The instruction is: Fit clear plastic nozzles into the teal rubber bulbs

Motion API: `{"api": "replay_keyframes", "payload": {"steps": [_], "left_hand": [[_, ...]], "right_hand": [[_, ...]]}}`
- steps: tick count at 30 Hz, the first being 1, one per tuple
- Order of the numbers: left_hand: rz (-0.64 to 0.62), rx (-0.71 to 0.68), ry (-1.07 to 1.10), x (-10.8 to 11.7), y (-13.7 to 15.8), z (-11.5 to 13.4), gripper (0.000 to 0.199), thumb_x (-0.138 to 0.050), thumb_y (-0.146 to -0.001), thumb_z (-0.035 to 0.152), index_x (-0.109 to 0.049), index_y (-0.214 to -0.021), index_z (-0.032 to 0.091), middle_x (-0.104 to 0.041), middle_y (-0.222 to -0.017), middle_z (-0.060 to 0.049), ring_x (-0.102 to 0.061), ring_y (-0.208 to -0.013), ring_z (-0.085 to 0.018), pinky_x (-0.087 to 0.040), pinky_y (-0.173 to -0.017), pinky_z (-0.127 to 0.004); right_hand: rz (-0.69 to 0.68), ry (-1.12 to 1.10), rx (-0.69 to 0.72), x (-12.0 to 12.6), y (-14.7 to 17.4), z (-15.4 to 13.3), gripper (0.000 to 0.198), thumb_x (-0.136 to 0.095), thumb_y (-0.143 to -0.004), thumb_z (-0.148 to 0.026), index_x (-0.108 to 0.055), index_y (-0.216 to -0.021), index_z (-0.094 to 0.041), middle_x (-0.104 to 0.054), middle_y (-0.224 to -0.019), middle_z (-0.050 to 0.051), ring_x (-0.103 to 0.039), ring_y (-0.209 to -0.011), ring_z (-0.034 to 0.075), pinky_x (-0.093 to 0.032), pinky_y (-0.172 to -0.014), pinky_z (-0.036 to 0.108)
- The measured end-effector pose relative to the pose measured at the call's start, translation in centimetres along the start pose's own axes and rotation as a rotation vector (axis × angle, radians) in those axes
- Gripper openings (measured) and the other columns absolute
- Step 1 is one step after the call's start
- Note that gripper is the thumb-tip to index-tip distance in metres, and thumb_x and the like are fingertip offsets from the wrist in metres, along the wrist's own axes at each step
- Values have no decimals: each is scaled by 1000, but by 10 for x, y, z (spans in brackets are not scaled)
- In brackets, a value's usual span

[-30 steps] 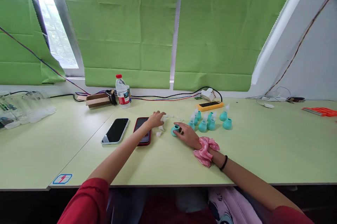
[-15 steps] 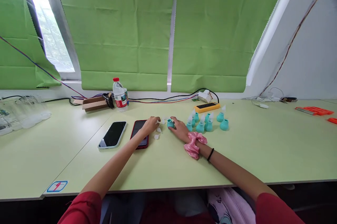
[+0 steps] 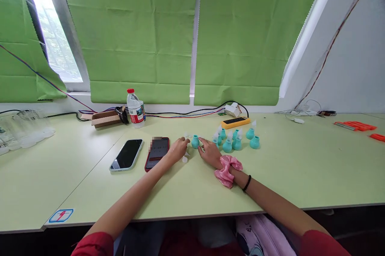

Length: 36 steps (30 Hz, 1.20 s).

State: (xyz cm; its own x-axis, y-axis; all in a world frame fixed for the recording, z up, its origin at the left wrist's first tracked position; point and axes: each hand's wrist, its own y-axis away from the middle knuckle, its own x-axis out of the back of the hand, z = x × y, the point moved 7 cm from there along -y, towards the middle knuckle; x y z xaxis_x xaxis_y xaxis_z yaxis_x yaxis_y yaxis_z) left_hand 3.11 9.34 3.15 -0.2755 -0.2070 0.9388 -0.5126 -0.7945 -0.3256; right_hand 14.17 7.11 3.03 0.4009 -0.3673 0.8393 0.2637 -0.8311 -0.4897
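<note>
A small teal bulb [image 3: 195, 142] with an uncovered mouth stands upright on the table. At its right side is my right hand [image 3: 210, 153], thumb and forefinger apart, the tips close to the bulb; whether they touch it I cannot tell. My left hand [image 3: 178, 149] is just left of the bulb, fingers drawn together; anything between them is too small to make out. Small whitish translucent tips [image 3: 185, 159] lie on the table around it. Several teal bulbs [image 3: 227, 145], most with whitish pointed tips on top, stand grouped to the right of my right hand.
A red-cased phone [image 3: 156, 153] lies beside my left forearm, with a pale-cased phone [image 3: 126, 155] further left. Behind stand a water bottle [image 3: 135, 109], an open cardboard box [image 3: 106, 119] and a yellow power strip [image 3: 235, 122]. Orange tools [image 3: 355, 126] lie far right.
My left hand has shifted right, closer to the teal bulb and over the loose tips. My right hand's fingers have moved off from around the bulb to its right side.
</note>
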Motion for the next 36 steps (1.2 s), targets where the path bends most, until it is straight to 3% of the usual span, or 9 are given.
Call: {"api": "replay_keyframes", "payload": {"steps": [4,10,17,22,25,30,33,36], "left_hand": [[24,10,36,1,2,1,32,-38,-77,11,-45,-108,17,-53,-96,-9,-54,-86,-18,-42,-74,-28],[76,17,145,10,8,5,31,-43,-74,13,-47,-105,15,-55,-97,-9,-54,-88,-19,-42,-76,-30],[56,97,298,8,7,-2,24,-49,-67,10,-57,-90,13,-60,-87,-6,-55,-70,-14,-44,-66,-26],[217,76,369,24,9,1,20,-53,-62,10,-59,-80,13,-58,-77,-5,-54,-68,-14,-46,-64,-26],[296,36,545,31,12,8,17,-55,-60,11,-59,-77,14,-57,-82,-4,-54,-71,-12,-48,-62,-24],[195,-6,785,11,16,23,18,-53,-58,6,-59,-74,13,-57,-77,-3,-55,-71,-12,-49,-59,-21],[142,-111,711,-4,17,32,21,-47,-57,0,-59,-69,12,-54,-76,-3,-54,-65,-9,-48,-56,-19],[190,-187,581,-5,18,35,22,-43,-59,-2,-58,-67,13,-53,-77,-4,-52,-65,-9,-47,-57,-20]], "right_hand": [[-53,99,-41,0,3,4,35,-37,-76,-16,-46,-109,-12,-59,-96,10,-55,-83,19,-39,-70,28],[-158,203,-83,-3,13,3,17,-43,-71,-15,-59,-76,-18,-62,-78,9,-55,-72,23,-36,-58,30],[-171,86,-54,-6,11,8,22,-44,-71,-12,-60,-85,-18,-61,-87,8,-54,-81,21,-38,-66,29],[-151,-14,-56,-7,10,7,23,-46,-68,-10,-61,-83,-18,-62,-80,4,-55,-75,16,-40,-65,25],[-144,-72,-35,-5,12,0,22,-48,-65,-10,-61,-81,-16,-62,-74,3,-55,-69,14,-40,-62,23],[-149,-100,-58,-2,9,3,25,-48,-62,-7,-63,-80,-15,-63,-69,2,-56,-65,13,-39,-60,21],[-163,-103,-88,-3,8,11,24,-48,-61,-7,-63,-78,-14,-64,-69,4,-56,-64,13,-39,-61,21],[-154,-108,-82,0,7,11,25,-47,-60,-8,-64,-78,-15,-64,-69,5,-57,-65,15,-40,-63,23]]}}
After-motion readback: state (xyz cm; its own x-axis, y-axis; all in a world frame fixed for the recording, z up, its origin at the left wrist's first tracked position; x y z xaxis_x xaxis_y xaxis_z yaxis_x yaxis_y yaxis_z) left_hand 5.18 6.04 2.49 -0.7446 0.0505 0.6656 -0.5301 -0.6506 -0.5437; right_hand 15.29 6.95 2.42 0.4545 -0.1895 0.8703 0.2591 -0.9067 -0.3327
